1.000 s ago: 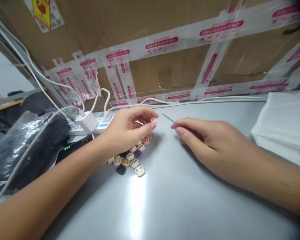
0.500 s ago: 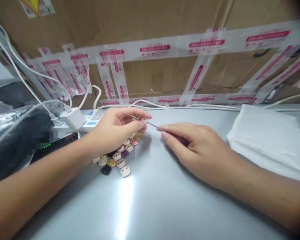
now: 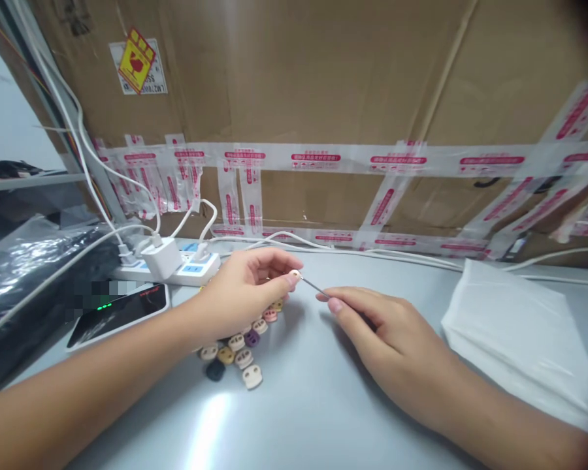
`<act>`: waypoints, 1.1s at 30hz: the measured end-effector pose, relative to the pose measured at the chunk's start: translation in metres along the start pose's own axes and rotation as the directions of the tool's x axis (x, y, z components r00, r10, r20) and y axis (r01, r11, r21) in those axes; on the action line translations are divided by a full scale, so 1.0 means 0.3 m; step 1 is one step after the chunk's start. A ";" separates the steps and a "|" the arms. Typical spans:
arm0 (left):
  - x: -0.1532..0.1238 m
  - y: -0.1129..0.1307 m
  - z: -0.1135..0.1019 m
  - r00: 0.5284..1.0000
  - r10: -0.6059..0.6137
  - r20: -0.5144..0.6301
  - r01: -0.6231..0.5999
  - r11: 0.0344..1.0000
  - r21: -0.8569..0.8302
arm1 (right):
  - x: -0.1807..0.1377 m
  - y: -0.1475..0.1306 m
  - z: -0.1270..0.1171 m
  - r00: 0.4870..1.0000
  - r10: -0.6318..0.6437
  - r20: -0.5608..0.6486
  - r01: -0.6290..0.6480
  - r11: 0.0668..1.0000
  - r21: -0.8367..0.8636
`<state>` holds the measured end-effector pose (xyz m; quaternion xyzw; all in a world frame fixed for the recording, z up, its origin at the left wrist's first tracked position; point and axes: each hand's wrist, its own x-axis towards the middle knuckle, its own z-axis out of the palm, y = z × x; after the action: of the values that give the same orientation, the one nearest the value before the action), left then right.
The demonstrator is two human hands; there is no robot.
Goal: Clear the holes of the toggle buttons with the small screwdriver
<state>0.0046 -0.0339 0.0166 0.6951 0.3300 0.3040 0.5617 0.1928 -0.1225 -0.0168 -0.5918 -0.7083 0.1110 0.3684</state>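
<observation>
Between the thumb and fingers of my left hand (image 3: 255,284) is a small cream cord lock (image 3: 294,275) with holes in it. My right hand (image 3: 382,333) pinches a thin, dark metal tool (image 3: 316,287). Its tip meets the cord lock; whether it sits inside a hole I cannot tell. Below my left hand lies a pile of two-holed cord locks (image 3: 244,357) in cream, pink, mustard, purple and black, partly hidden by that hand and forearm. A single cream cord lock (image 3: 252,376) lies at the pile's near edge.
Behind my hands stands a large taped cardboard box (image 3: 323,78). A white power strip (image 3: 203,267) with plugs and cables is at the back left, near a black-topped device (image 3: 122,316) with green lights. At right lies a white plastic bag (image 3: 514,333); dark plastic-wrapped stuff (image 3: 39,287) is at far left.
The camera view has tilted up, so everything sits lower in the picture. Both hands keep their holds, with the tool's tip still at the cord lock.
</observation>
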 end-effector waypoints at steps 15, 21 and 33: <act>-0.014 0.029 -0.012 0.998 -0.057 -0.015 0.058 0.998 0.030 | -0.003 -0.002 -0.014 0.999 -0.019 0.043 0.016 0.998 0.061; -0.002 0.022 -0.018 0.996 0.068 -0.053 -0.068 0.998 -0.001 | -0.003 -0.014 -0.017 0.997 -0.072 0.000 0.072 0.997 0.040; -0.001 0.038 -0.016 0.990 0.074 -0.116 -0.066 0.995 0.072 | 0.007 -0.014 -0.016 0.989 0.142 -0.034 -0.129 0.958 0.256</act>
<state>0.0019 -0.0332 0.0286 0.7056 0.3483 0.3529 0.5062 0.1927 -0.1233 -0.0101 -0.5898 -0.6363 0.2098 0.4508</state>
